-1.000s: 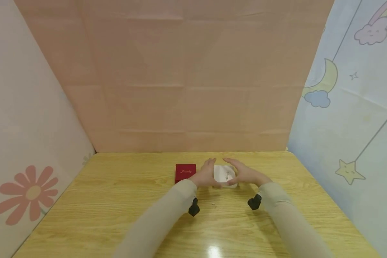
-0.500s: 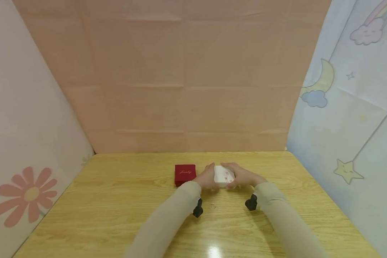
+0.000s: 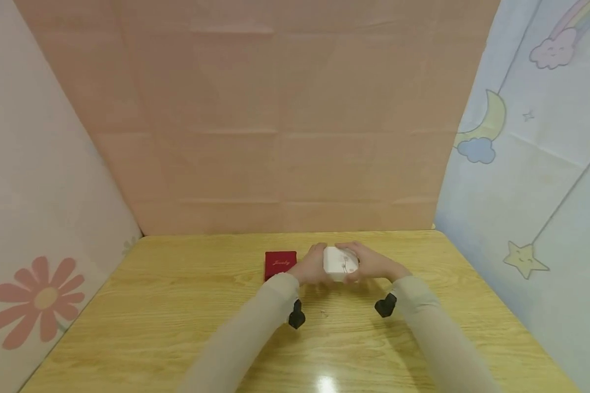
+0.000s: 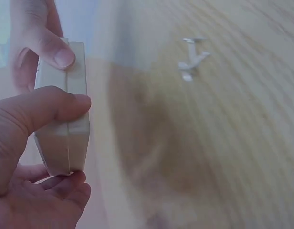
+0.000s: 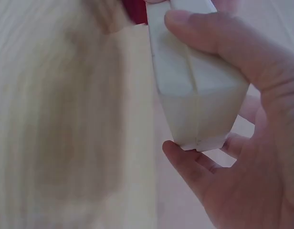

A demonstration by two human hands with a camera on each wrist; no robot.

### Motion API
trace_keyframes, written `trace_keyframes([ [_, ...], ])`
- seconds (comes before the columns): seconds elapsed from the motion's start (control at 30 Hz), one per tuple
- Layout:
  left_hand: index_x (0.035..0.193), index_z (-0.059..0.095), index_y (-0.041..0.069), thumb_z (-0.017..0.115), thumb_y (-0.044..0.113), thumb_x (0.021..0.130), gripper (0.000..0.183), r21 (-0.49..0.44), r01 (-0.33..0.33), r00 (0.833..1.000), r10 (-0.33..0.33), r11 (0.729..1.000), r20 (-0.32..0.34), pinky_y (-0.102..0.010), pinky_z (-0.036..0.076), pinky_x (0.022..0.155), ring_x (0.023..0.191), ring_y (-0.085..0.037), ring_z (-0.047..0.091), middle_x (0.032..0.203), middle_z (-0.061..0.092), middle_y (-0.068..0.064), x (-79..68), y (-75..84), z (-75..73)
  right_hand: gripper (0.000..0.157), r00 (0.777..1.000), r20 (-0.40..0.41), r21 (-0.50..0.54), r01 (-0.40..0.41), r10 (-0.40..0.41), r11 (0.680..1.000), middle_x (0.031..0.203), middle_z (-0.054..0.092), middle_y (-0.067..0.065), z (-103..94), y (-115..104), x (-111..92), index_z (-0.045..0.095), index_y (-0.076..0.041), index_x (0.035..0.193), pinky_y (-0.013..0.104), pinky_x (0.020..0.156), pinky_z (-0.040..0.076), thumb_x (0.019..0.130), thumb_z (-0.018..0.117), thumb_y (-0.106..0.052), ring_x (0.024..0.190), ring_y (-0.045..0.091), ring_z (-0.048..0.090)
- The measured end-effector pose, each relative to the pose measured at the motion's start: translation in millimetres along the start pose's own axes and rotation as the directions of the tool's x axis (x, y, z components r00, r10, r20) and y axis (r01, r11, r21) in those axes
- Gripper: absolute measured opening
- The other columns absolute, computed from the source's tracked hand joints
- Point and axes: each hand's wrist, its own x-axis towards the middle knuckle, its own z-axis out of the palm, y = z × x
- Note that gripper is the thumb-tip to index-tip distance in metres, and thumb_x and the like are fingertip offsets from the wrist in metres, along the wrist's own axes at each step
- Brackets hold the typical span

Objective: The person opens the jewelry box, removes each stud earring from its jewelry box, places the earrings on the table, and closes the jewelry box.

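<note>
Both hands hold a white box (image 3: 341,261) with cut corners, a seam round its side and a small reddish print on top. My left hand (image 3: 312,268) grips its left side, thumb across the seam in the left wrist view and fingers under the far edge. On the right side my right hand (image 3: 372,264) grips it, thumb near the seam, fingertips at the opposite edge. The box is raised off the table, its shadow falling below. Nearer to me lies a small silvery piece (image 4: 189,64) with thin crossed bars.
A dark red box (image 3: 280,262) with gold lettering sits left of the white box, partly covered by my left hand. The wooden table (image 3: 167,305) runs back to a pinkish curtain (image 3: 275,164). Patterned cloth walls stand at both sides.
One second ago the hands were spread around the white box; they closed on its sides, and the box has since risen and moved slightly away from me. The silvery piece stayed put.
</note>
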Motion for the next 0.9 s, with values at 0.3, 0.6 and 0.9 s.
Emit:
trace_keyframes([
  [0.3,0.146,0.027,0.004,0.082,0.014,0.072,0.093,-0.082,-0.105,0.993,0.100,0.991,-0.064,-0.039,0.045,0.097,0.116,-0.023,0.046,0.136,0.038,-0.011,-39.2,26.9,-59.9,0.091,0.995,-0.043,0.026,0.095,-0.094,0.995,0.145,0.033,0.017,-29.3,-62,-3,0.034,-0.016,0.150,0.038,0.083,0.043,0.075,0.083,-0.034,0.110,0.030,0.044],
  [0.6,0.150,0.019,0.012,0.080,0.007,0.075,0.097,-0.248,-0.190,0.979,0.166,0.950,-0.116,-0.042,0.038,0.109,0.139,-0.031,0.033,0.146,0.024,-0.010,-81.2,32.0,-89.2,0.094,0.981,-0.068,0.024,0.181,-0.179,0.983,0.130,0.042,0.010,-31.4,-115,-8,0.034,-0.017,0.150,0.037,0.085,0.044,0.072,0.085,-0.032,0.106,0.025,0.043],
  [0.9,0.152,0.004,0.014,0.074,-0.006,0.078,0.104,-0.547,-0.169,0.986,0.147,0.820,-0.084,-0.038,0.049,0.097,0.131,-0.032,0.044,0.147,0.026,-0.015,-101.2,2.8,-71.3,0.094,0.968,-0.053,-0.046,0.242,-0.244,0.969,0.123,0.045,0.005,-5.7,-122,-7,0.036,-0.013,0.149,0.036,0.084,0.044,0.072,0.086,-0.031,0.099,0.020,0.045],
])
